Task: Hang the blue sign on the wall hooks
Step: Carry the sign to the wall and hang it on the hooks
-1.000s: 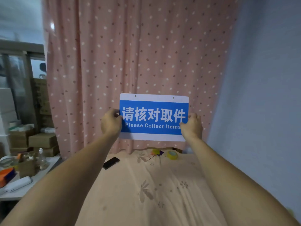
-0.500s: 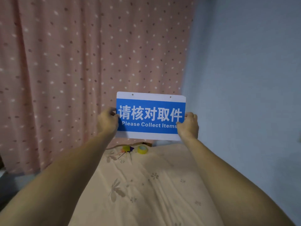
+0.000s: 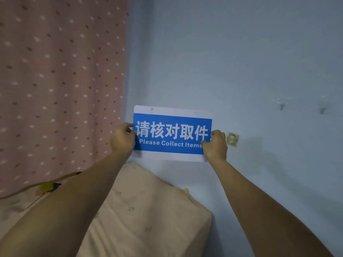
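I hold a blue sign (image 3: 172, 134) with white borders, white Chinese characters and the words "Please Collect Items" upright in front of the pale blue wall. Two small holes sit in its top white strip. My left hand (image 3: 122, 140) grips its left edge and my right hand (image 3: 215, 145) grips its lower right edge. Two clear wall hooks, one at the left (image 3: 281, 105) and one at the right (image 3: 323, 108), are stuck to the wall to the right of the sign, slightly above its top edge and well apart from it.
A pink dotted curtain (image 3: 61, 86) hangs at the left. A bed with a beige floral sheet (image 3: 141, 210) lies below, its corner against the wall. A small square sticker patch (image 3: 232, 139) is on the wall beside my right hand.
The view has swung right from the curtain to the blue wall, bringing the two hooks into sight. Both hands keep their hold on the sign, which now faces the wall.
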{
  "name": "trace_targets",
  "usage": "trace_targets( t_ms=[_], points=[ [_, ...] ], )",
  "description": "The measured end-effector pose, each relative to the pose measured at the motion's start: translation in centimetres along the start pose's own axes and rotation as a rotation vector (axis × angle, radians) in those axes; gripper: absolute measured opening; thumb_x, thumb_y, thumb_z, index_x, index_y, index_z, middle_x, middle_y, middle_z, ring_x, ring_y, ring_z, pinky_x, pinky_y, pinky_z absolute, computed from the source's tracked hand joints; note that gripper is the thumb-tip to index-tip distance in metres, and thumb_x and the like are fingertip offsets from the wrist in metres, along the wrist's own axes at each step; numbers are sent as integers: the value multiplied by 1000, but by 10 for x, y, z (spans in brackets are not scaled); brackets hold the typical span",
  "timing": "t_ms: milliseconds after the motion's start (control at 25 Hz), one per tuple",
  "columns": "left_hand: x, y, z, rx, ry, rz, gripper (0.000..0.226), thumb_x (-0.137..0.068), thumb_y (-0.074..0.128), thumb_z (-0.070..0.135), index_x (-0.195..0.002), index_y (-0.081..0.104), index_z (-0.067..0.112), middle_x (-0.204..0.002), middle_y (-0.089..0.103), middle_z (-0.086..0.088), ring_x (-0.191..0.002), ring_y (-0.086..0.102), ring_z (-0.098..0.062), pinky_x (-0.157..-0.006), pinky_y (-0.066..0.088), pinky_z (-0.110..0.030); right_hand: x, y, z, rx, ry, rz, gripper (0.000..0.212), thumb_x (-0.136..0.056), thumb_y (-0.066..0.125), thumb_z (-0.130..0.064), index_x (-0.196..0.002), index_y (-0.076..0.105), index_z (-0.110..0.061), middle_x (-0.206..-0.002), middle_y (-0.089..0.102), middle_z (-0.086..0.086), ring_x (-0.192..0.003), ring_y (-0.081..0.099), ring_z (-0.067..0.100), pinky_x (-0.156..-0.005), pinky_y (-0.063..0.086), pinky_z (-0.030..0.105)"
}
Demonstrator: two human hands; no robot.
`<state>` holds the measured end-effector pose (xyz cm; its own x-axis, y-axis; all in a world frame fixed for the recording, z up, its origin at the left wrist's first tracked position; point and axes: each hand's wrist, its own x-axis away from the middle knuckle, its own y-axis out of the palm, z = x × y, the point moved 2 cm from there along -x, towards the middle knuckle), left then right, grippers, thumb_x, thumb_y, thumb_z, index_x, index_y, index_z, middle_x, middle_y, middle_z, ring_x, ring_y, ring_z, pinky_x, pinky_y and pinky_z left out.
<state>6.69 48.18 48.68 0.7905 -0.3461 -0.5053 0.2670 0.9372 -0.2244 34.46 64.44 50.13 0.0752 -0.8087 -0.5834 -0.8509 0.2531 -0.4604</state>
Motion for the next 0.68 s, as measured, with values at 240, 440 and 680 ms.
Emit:
trace_targets(
  t_ms=[240, 440, 680],
  points=[
    [27, 157, 68, 101, 16, -101, 26, -97, 63, 16, -122, 71, 13, -113, 72, -8, -91, 63, -24, -78, 50, -38, -55, -99, 104, 77, 3, 113, 31, -89, 68, -13, -116, 54, -7, -122, 52, 8, -97, 63, 27, -77, 52, 36],
    [60, 273, 129, 221, 69, -236, 26, -97, 63, 16, -121, 70, 12, -112, 72, -8, -92, 64, -23, -74, 49, -35, -86, -179, 178, 167, 92, 241, 33, -87, 69, -14, -116, 54, -7, -121, 53, 8, -95, 63, 28, -81, 54, 41],
    [81, 394, 186, 354, 85, -415, 25, -97, 63, 20, -120, 70, 13, -111, 72, -6, -90, 65, -21, -72, 50, -32, -120, -240, 242, 225, 181, 393, 34, -88, 70, -13, -117, 54, -8, -121, 54, 8, -93, 60, 19, -79, 52, 34]
  ],
)
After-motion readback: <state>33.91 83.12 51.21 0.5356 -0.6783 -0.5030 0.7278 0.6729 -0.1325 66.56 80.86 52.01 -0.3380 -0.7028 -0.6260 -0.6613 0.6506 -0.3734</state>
